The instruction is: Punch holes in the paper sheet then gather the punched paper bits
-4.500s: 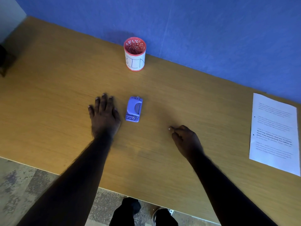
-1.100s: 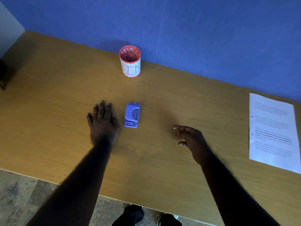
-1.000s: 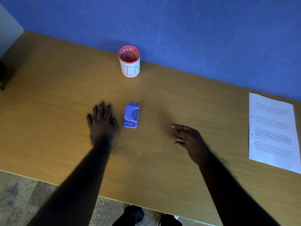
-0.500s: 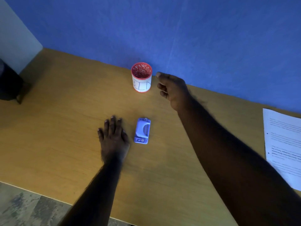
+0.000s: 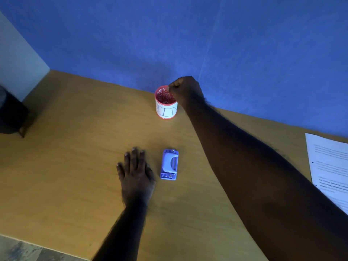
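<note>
Right hand (image 5: pixel 185 91): curled over bin (image 5: pixel 166 103) at worktop's back edge; pinching bits? cannot tell
Left hand (image 5: pixel 136 174): flat, fingers straight
Bits: likely featherlight; pinch between fingertips

worktop (image 5: pixel 75 166): wood-grain laminate, tan, smooth, low sheen
hole punch (image 5: pixel 169 164): lilac plastic, smooth, slightly glossy; small metal-looking screws at both ends
cup (image 5: pixel 166 108): red rim and base, matt white paper label wrapped round, hand-lettered; inside speckled white on red
paper sheet (image 5: pixel 331 166): white, matt, flat, printed in black
wall (image 5: pixel 207 44): blue, matt, faintly mottled
floor (image 5: pixel 22 251): grey, mottled, matt
</note>
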Motion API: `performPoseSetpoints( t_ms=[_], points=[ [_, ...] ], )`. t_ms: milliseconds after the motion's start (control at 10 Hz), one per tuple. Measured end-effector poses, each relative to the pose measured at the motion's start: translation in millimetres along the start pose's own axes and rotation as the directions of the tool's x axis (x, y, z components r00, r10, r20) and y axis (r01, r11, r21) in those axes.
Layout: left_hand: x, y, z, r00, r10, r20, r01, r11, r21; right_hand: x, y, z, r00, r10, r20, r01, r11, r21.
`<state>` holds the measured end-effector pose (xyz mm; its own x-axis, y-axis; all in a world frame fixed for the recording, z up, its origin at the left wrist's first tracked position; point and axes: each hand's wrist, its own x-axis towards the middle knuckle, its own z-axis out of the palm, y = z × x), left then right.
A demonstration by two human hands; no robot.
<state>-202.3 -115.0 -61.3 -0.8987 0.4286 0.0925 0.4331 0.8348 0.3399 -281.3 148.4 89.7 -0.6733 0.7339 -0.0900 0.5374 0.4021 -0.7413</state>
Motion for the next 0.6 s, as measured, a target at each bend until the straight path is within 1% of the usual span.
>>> performPoseSetpoints(
  t_ms=[200, 300, 400, 500, 600],
  points=[
    [1.6, -1.8, 0.9, 1.000, 0.003, 0.011, -0.003, 1.000, -0.005, 1.8, 1.8, -2.1, 0.997, -0.020, 0.073, 0.019, 1.000, 0.016],
    [1.3, -1.9, -0.6, 1.000, 0.009, 0.014, -0.009, 1.000, 0.000, -8.9, 8.1, -6.9, 0.999, -0.042, 0.033, 0.039, 0.995, 0.087],
    [0.1, -4.7, -2.2, 0.999, 0.002, 0.036, -0.002, 1.000, 0.011, -37.1, 21.3, -14.7, 0.993, -0.104, 0.051, 0.101, 0.994, 0.047],
    [-0.4, -2.5, -2.8, 0.996, 0.004, 0.085, -0.004, 1.000, 0.004, -77.1, 43.9, -34.1, 0.988, -0.140, 0.058, 0.142, 0.989, -0.036],
    [5.4, 1.4, -8.4, 0.991, -0.018, 0.130, 0.020, 1.000, -0.019, -120.0, 68.4, -53.3, 0.980, -0.188, 0.067, 0.197, 0.966, -0.168]
  ],
)
